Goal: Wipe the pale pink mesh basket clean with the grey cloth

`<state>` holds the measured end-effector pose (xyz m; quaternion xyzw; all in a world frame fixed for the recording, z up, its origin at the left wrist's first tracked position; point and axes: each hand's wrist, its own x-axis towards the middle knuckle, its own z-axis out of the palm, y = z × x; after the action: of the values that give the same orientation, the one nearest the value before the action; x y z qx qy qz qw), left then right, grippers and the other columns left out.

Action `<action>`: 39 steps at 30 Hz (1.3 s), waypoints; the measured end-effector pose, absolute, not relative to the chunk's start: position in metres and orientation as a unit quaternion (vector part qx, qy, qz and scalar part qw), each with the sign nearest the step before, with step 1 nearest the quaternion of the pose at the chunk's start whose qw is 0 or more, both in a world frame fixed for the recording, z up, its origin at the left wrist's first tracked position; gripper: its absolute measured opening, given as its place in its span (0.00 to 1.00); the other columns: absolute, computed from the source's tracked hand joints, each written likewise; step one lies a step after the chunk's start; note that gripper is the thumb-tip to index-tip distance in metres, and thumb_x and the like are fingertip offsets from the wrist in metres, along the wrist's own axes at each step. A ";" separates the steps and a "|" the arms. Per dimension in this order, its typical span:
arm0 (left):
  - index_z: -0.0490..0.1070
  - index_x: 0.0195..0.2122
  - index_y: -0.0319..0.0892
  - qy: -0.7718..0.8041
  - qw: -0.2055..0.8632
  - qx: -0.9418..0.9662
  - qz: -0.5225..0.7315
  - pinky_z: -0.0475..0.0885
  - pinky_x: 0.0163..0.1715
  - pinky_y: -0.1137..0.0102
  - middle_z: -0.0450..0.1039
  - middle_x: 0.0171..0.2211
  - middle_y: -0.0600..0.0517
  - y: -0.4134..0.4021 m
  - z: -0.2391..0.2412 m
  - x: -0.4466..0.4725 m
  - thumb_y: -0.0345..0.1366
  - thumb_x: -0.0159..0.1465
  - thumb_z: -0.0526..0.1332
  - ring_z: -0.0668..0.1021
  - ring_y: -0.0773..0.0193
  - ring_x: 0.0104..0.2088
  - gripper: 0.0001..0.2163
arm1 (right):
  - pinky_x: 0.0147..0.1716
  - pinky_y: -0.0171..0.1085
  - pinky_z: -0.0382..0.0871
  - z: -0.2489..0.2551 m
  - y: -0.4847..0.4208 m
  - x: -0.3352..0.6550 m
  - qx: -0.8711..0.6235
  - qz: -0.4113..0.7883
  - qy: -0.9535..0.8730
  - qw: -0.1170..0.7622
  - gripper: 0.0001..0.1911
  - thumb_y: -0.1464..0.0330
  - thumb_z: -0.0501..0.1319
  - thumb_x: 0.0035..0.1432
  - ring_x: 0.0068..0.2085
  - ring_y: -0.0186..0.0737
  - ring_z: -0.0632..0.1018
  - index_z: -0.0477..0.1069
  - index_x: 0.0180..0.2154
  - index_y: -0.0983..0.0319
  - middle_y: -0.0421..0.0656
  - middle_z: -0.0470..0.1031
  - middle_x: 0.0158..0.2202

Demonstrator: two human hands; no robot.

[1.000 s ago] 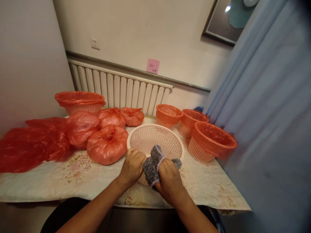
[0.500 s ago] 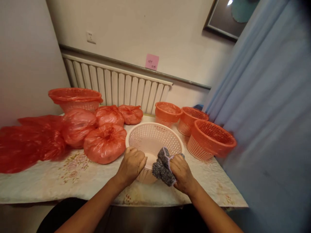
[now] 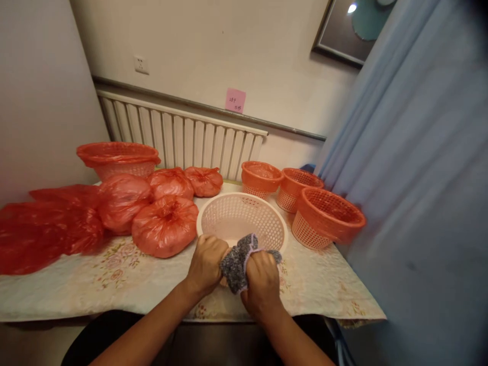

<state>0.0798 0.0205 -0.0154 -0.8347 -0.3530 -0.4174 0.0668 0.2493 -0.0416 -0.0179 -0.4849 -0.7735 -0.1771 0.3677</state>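
Observation:
A pale pink plastic basket (image 3: pixel 263 216) with holes in its wall stands on the table in front of me. My left hand (image 3: pixel 208 264) is closed round the basket's near-left rim. Bunched in my closed right hand (image 3: pixel 263 282) is a dark grey fuzzy cloth (image 3: pixel 235 267) with a lilac edge. The cloth lies against the near side of the basket, right beside my left hand's fingers. Between them, the cloth and both hands hide most of the near rim.
Several tied red plastic bags (image 3: pixel 165 229) sit on the left, by loose red bags (image 3: pixel 46 229) and a red-lined basket (image 3: pixel 118 168). On the right stand three red-lined baskets (image 3: pixel 310 231) near a blue curtain (image 3: pixel 400 178). A flowered cloth covers the table (image 3: pixel 152 290).
My right hand has moved left with the cloth, from the basket's near-right side to beside my left hand. The left hand stays on the rim.

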 end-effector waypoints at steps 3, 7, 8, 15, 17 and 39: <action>0.60 0.22 0.43 -0.354 0.055 -0.826 -0.434 0.60 0.34 0.63 0.63 0.21 0.53 0.018 -0.018 0.079 0.34 0.69 0.45 0.65 0.61 0.27 0.18 | 0.33 0.44 0.55 -0.015 -0.045 0.235 -0.488 -0.182 -0.778 0.352 0.05 0.72 0.54 0.47 0.35 0.46 0.63 0.64 0.31 0.61 0.46 0.65 0.31; 0.60 0.22 0.43 -0.354 0.072 -0.838 -0.408 0.60 0.35 0.63 0.63 0.21 0.53 0.027 -0.015 0.079 0.33 0.69 0.46 0.65 0.62 0.27 0.17 | 0.32 0.43 0.56 -0.015 -0.035 0.259 -0.436 -0.195 -0.809 0.342 0.04 0.71 0.53 0.51 0.34 0.45 0.64 0.65 0.31 0.61 0.46 0.66 0.32; 0.60 0.22 0.43 -0.357 0.082 -0.839 -0.403 0.61 0.35 0.63 0.63 0.21 0.53 0.029 -0.014 0.080 0.33 0.69 0.46 0.65 0.62 0.27 0.17 | 0.32 0.43 0.57 -0.016 -0.031 0.272 -0.413 -0.203 -0.816 0.349 0.04 0.71 0.53 0.52 0.34 0.45 0.64 0.65 0.32 0.61 0.46 0.66 0.31; 0.62 0.23 0.43 -0.340 0.094 -0.847 -0.397 0.62 0.36 0.63 0.65 0.22 0.53 0.050 -0.013 0.080 0.34 0.69 0.47 0.66 0.61 0.27 0.16 | 0.47 0.53 0.64 -0.022 -0.004 0.356 -0.342 -0.162 -0.850 0.365 0.15 0.70 0.54 0.58 0.49 0.49 0.69 0.64 0.48 0.62 0.51 0.69 0.46; 0.62 0.23 0.43 -0.334 0.081 -0.849 -0.401 0.62 0.36 0.63 0.65 0.22 0.53 0.054 -0.012 0.076 0.34 0.69 0.47 0.66 0.61 0.27 0.16 | 0.49 0.53 0.64 -0.025 -0.003 0.359 -0.356 -0.149 -0.841 0.380 0.18 0.70 0.55 0.58 0.52 0.49 0.68 0.63 0.51 0.61 0.50 0.68 0.49; 0.63 0.23 0.43 -0.347 0.093 -0.844 -0.397 0.61 0.37 0.63 0.66 0.21 0.53 0.047 -0.011 0.093 0.33 0.69 0.48 0.66 0.61 0.27 0.16 | 0.47 0.53 0.66 -0.028 -0.009 0.354 -0.368 -0.189 -0.825 0.385 0.16 0.69 0.56 0.55 0.48 0.49 0.71 0.67 0.47 0.60 0.50 0.72 0.46</action>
<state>0.0929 0.0469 -0.0110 -0.8444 -0.3470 -0.3974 0.0932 0.3540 -0.0086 -0.0280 -0.3676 -0.8254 -0.1892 0.3845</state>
